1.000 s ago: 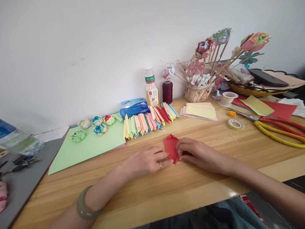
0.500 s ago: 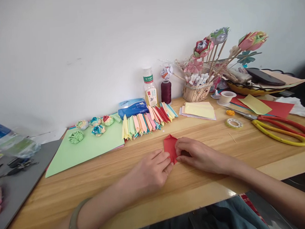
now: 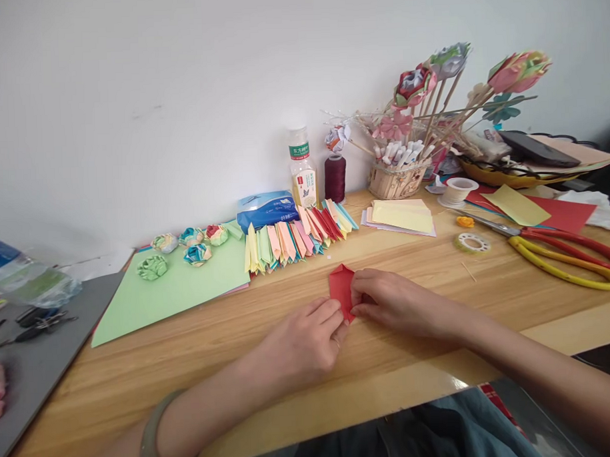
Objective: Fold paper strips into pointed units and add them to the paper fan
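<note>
A small piece of red paper [image 3: 341, 285] with folded corners lies on the wooden table in front of me. The fingers of my left hand [image 3: 313, 335] press together on its lower left edge. On its right edge, my right hand [image 3: 382, 296] pinches the paper between thumb and fingers. My fingertips hide part of the lower edge. Just behind the paper stands a row of folded paper strips [image 3: 278, 246] in several colours. To the right of it lies a stack of pale paper sheets [image 3: 402, 216].
Paper flowers [image 3: 152, 268] rest on a green sheet [image 3: 172, 306] at the left. Behind are a blue tissue pack [image 3: 266, 211], a drink bottle [image 3: 303, 172], a purple thread spool [image 3: 334, 179] and a flower basket [image 3: 398, 180]. Large scissors [image 3: 561, 259] and a tape roll [image 3: 471, 243] lie right.
The camera view has shifted slightly. Both hands stay on the red paper in nearly the same pose, and its right side looks a little more folded in.
</note>
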The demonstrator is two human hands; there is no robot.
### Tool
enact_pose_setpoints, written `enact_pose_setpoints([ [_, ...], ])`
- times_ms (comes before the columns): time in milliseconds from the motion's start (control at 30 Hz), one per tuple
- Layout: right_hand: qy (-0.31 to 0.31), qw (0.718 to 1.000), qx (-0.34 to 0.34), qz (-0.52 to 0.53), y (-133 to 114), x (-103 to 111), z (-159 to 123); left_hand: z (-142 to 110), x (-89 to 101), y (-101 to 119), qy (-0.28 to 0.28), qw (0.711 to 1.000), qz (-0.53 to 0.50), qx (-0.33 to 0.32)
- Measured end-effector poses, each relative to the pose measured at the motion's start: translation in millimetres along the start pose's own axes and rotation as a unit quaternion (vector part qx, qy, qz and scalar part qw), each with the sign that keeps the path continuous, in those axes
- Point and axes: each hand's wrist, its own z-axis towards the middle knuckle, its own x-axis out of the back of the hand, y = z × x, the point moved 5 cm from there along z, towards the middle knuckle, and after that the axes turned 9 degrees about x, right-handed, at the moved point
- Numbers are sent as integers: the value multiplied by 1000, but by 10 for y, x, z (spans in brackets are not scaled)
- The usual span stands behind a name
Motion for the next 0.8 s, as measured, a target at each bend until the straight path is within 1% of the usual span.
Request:
enact_pose_setpoints([
  [200, -27, 999, -1, 22, 94, -28, 62, -7, -22, -3, -1, 1000, -10, 10],
  [367, -60, 997, -13, 40, 160, -49, 122, -4, -50, -26, -6, 998, -44, 40],
  [433, -74, 996, -22, 42, 157, -41, 138, -4, -50, -45, 4, 997, -62, 53],
  [500, -85, 995, -30, 41, 138, -25, 148, -8, -50, -52, 14, 996, -69, 52],
  [600, -97, 994, -41, 33, 100, -2, 164, -19, -66, -44, 18, 997, -62, 37],
  [800, -118, 991, -64, -5, 71, 33, 218, -34, -131, -27, 39, 997, -42, 46],
])
